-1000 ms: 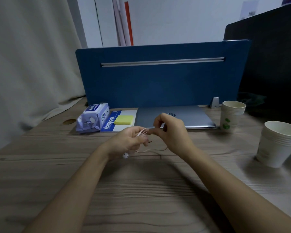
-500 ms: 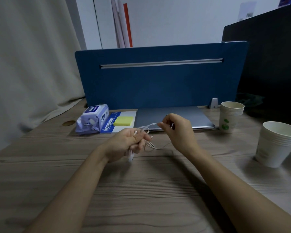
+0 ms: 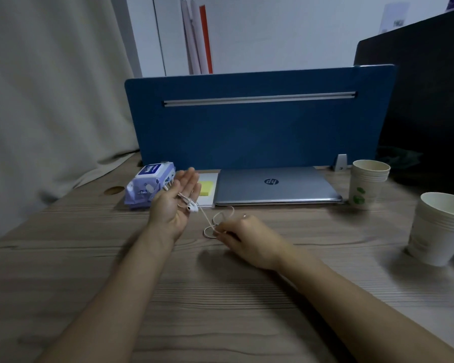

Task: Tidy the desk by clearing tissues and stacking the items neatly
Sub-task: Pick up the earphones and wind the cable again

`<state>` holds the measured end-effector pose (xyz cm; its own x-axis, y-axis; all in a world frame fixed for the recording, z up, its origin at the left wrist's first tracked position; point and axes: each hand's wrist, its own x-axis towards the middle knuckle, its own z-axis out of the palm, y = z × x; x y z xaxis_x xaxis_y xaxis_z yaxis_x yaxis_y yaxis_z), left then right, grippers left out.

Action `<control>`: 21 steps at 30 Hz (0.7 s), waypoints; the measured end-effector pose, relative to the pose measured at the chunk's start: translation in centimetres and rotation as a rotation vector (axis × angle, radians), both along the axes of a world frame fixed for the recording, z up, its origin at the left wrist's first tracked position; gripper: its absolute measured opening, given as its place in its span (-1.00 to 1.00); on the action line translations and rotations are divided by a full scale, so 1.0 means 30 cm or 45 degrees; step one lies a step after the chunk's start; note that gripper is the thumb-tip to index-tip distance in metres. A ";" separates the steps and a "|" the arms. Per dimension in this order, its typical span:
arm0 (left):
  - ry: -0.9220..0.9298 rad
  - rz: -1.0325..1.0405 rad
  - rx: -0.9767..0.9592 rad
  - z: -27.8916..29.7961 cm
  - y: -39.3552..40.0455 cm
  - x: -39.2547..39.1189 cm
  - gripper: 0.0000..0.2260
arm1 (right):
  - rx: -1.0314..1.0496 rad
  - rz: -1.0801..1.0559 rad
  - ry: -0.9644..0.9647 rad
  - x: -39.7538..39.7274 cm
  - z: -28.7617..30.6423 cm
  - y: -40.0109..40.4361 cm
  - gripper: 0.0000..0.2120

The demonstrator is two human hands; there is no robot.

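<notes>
Winding the earphone cord

My right hand (image 3: 249, 238) pinches the cord's (image 3: 215, 224) loops low on the desk (image 3: 220, 297); the cord runs up-left to my left hand (image 3: 174, 203), flat open, palm up, earbuds (image 3: 192, 206) resting there.

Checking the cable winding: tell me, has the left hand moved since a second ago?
Yes. The left hand has opened and gone left, from before the laptop to beside the wipes pack.

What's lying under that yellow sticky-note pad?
The yellow sticky-note pad sits on a white notebook lying flat beside the laptop. The open left hand covers the notebook's left part, so its cover there is hidden.
</notes>
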<state>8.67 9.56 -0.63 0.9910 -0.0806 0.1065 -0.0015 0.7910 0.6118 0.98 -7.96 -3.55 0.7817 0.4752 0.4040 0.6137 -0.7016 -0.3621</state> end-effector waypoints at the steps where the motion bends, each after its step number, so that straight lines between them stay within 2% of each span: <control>1: -0.029 0.048 0.104 -0.005 0.001 0.005 -0.77 | -0.062 0.042 -0.008 -0.006 -0.003 0.013 -0.82; 5: -0.277 0.140 0.801 -0.029 -0.017 -0.016 -0.81 | -0.104 0.105 -0.097 -0.023 0.001 0.036 -0.83; 7: -0.405 -0.002 1.059 -0.039 -0.035 -0.046 -0.78 | -0.052 0.068 -0.218 -0.026 0.015 0.028 -0.85; 10: -0.598 -0.112 1.467 -0.049 -0.056 -0.082 -0.74 | 0.172 -0.113 -0.313 -0.017 0.038 -0.009 -0.92; 12: -0.617 -0.184 1.512 -0.048 -0.065 -0.095 -0.77 | 0.302 -0.251 -0.357 -0.006 0.044 -0.036 -0.88; 15: -0.494 -0.418 1.361 -0.041 -0.066 -0.105 -0.80 | 0.406 -0.360 -0.328 0.008 0.047 -0.063 -0.82; 21: -0.342 -0.783 1.189 -0.021 -0.057 -0.108 -0.63 | 0.566 -0.472 -0.395 0.033 0.057 -0.097 -0.80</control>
<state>5.44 7.84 -1.25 0.7111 -0.7015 -0.0473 0.0084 -0.0589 0.9982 1.96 -10.87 -1.85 0.6771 -0.0671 0.7329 0.4829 -0.7110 -0.5112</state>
